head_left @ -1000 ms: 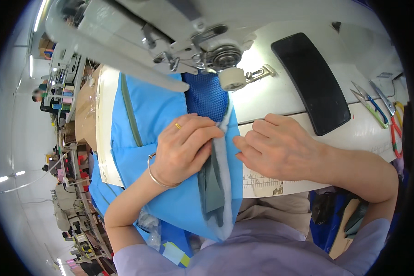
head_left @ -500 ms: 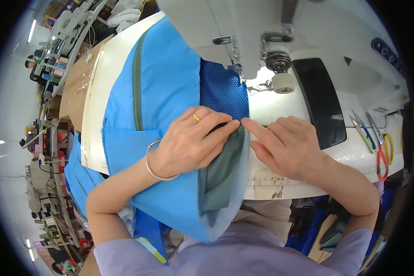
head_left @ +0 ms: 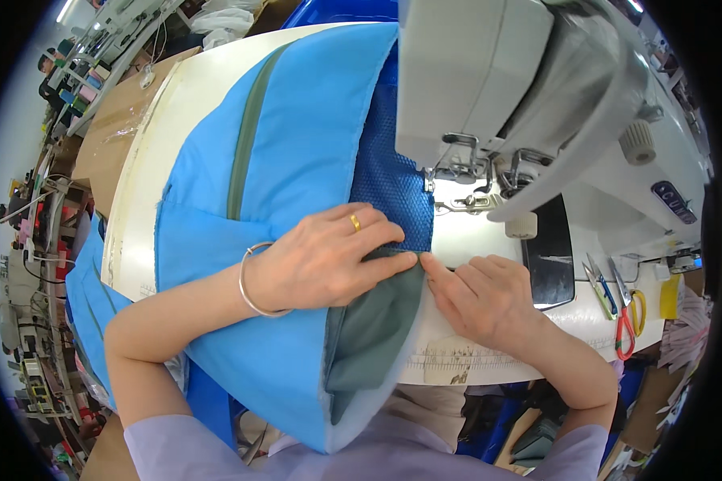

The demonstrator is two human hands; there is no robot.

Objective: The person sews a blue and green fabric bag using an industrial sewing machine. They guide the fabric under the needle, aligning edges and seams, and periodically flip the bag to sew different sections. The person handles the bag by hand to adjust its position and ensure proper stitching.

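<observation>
A light blue fabric panel [head_left: 297, 144] with a dark green strip [head_left: 249, 132] spreads over the sewing machine's bed. Along its right side lies dark blue mesh [head_left: 393, 172], whose edge reaches the presser foot [head_left: 430, 180]. Dark green cloth [head_left: 377, 325] hangs below the mesh. My left hand [head_left: 321, 256], wearing a ring and a bangle, rests on the panel with bent fingers closed on the seam between mesh and green cloth. At the right end of that seam, my right hand [head_left: 489, 301] pinches the fabric edge, its other fingers curled. The two hands' fingertips nearly meet.
The white sewing machine [head_left: 473, 80] rises at the far right above the fabric. Snips [head_left: 600, 284] and red-and-yellow-handled scissors [head_left: 624, 321] lie at the right of the table. A cardboard sheet [head_left: 120, 136] stands along the left. More blue fabric [head_left: 96, 305] hangs at the left.
The view has shifted, so the machine head shows more fully and the hands and fabric sit lower in the picture. Both hands keep their hold at the seam.
</observation>
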